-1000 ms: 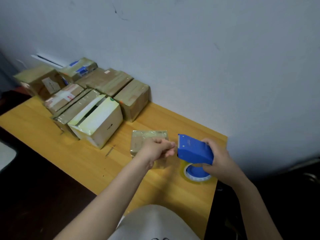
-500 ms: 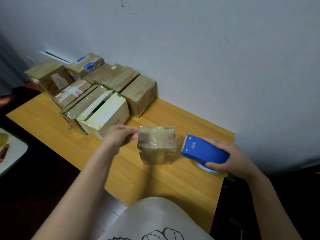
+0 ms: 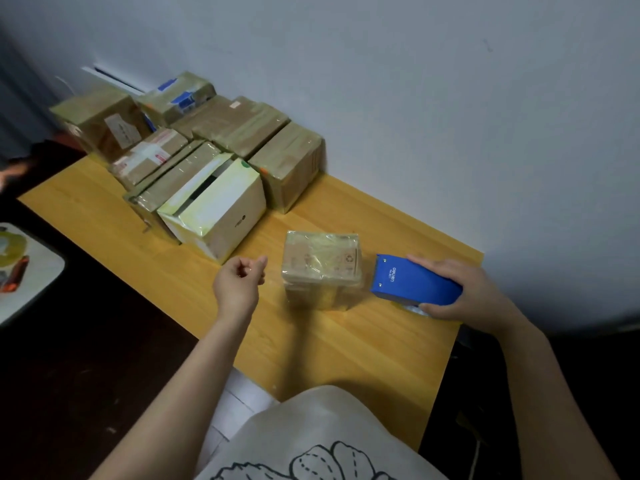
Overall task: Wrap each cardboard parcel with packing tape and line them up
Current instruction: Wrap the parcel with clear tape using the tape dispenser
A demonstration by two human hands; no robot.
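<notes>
The left hand (image 3: 239,284) hovers loosely curled, holding nothing, just left of the parcel (image 3: 322,268); the right hand (image 3: 474,294) grips the blue dispenser (image 3: 414,284) just right of it; the taped parcel stands on the table (image 3: 363,341), apart from the wrapped boxes (image 3: 214,161) grouped against the wall (image 3: 415,98).

We see a yellow wooden table (image 3: 346,341) with its far edge against the wall. At the upper left, a cluster of taped brown parcels (image 3: 242,126) sits packed together, and a white box (image 3: 221,209) touches its near corner. A lone taped parcel (image 3: 322,268) stands at frame centre, apart from the cluster. Just right of it, a blue tape dispenser (image 3: 412,282) rests near the table's right edge.
</notes>
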